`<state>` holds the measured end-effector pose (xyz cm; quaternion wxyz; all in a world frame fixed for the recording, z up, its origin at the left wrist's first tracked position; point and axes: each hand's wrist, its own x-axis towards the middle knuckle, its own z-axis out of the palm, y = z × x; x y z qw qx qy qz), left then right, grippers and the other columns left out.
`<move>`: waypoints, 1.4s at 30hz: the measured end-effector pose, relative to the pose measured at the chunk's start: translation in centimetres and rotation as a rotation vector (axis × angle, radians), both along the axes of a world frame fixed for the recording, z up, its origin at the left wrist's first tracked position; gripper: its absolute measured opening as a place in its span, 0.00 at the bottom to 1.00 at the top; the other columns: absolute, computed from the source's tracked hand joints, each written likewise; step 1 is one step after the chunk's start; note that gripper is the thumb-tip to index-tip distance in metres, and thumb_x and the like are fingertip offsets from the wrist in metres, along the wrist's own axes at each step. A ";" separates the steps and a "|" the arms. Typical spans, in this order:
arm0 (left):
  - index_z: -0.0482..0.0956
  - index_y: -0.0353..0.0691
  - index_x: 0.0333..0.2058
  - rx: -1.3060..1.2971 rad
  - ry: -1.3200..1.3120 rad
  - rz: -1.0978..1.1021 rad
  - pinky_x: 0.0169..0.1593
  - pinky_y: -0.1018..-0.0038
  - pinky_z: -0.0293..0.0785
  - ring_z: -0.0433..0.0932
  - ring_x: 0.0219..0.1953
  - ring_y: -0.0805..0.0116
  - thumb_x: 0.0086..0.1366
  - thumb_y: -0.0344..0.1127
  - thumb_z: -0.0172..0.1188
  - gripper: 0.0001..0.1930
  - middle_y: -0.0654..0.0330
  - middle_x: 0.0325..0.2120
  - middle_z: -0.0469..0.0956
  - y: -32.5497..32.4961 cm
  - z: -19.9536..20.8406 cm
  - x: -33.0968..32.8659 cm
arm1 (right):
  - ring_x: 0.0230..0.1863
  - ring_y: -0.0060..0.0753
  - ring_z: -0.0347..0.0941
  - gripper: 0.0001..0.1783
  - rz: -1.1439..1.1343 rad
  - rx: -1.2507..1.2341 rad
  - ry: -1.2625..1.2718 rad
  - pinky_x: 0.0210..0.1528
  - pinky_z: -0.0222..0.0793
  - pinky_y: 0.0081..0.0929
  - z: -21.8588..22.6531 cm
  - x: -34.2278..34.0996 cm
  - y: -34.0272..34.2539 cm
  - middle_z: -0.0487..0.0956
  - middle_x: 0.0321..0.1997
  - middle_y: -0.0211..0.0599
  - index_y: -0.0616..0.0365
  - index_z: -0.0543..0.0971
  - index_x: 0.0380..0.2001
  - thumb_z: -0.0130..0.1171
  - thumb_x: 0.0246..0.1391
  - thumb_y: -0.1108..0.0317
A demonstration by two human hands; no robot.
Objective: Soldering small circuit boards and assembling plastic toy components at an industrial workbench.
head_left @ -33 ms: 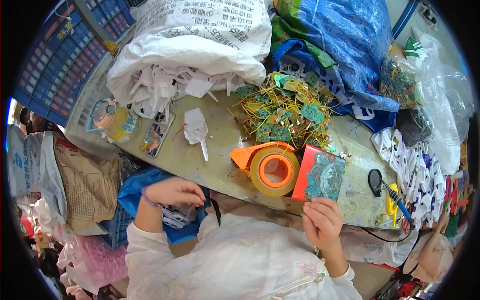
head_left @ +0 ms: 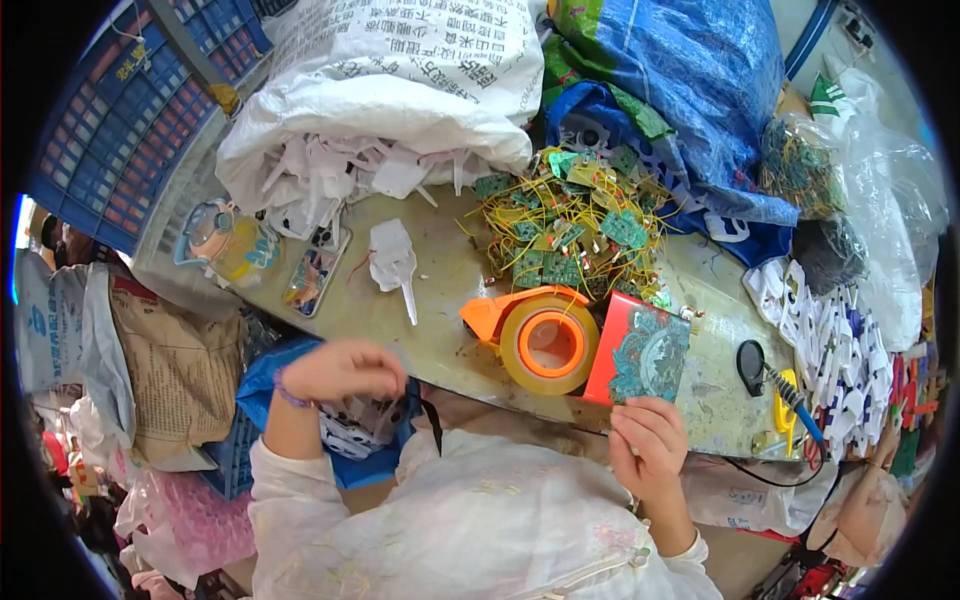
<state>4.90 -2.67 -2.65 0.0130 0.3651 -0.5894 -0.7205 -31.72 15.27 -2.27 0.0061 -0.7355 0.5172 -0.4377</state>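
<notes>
Looks unfinished, with circuit boards (head_left: 545,266) heaped on the bench (head_left: 445,345); cannot tell any grip in blurred left hand (head_left: 340,372) or curled right hand (head_left: 650,440).

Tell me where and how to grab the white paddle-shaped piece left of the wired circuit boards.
Probably pinch the white paddle-shaped piece by its stem, left hand coming from the person's side. The slim stem points toward the person; the broad head lies farther off, a red wire at its left.

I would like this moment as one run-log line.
left hand: over lower blue bag | right hand: by red box, contact unclear | tape: left of red box | circuit boards: piled beyond
</notes>
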 end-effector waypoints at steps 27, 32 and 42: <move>0.82 0.50 0.36 -2.030 0.344 0.007 0.40 0.73 0.69 0.75 0.40 0.73 0.51 0.30 0.63 0.11 0.69 0.38 0.77 5.9 1.1 -11.3 | 0.36 0.40 0.77 0.13 -0.065 -0.047 -0.016 0.37 0.74 0.31 0.4 -1.9 -1.0 0.81 0.34 0.35 0.59 0.81 0.33 0.67 0.38 0.76; 0.82 0.52 0.37 -1.997 0.419 -0.053 0.44 0.74 0.65 0.74 0.40 0.75 0.51 0.30 0.63 0.12 0.72 0.38 0.77 7.9 -1.8 -13.6 | 0.37 0.42 0.76 0.11 -0.068 -0.113 0.081 0.38 0.73 0.33 3.4 -4.2 -5.1 0.80 0.33 0.36 0.59 0.80 0.32 0.66 0.41 0.75; 0.83 0.48 0.34 -1.962 0.388 -0.046 0.43 0.69 0.66 0.70 0.34 0.72 0.46 0.31 0.66 0.12 0.70 0.34 0.76 8.0 -3.5 -13.2 | 0.48 0.46 0.72 0.21 -0.082 0.167 0.101 0.49 0.69 0.36 1.8 -6.8 -16.7 0.78 0.44 0.43 0.60 0.78 0.42 0.68 0.45 0.64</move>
